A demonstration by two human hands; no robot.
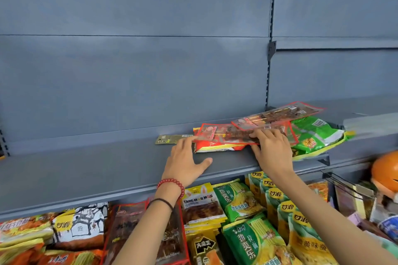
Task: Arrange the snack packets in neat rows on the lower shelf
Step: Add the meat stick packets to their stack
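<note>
Nearest us, colourful foil snack packets [237, 217] lie packed together below our forearms. Farther off, on the grey metal shelf [86, 174], our left hand [185, 161] lies flat, fingers spread, fingertips touching a clear red-edged skewer packet [224, 135]. Our right hand [272, 150] lays its fingers on that packet, thumb seemingly tucked under its near edge, pinching it. A green foil bag [316, 135] lies just right.

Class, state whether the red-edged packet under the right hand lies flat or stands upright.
Flat: the red-edged packet lies face up on an orange packet, the right hand holding it.
</note>
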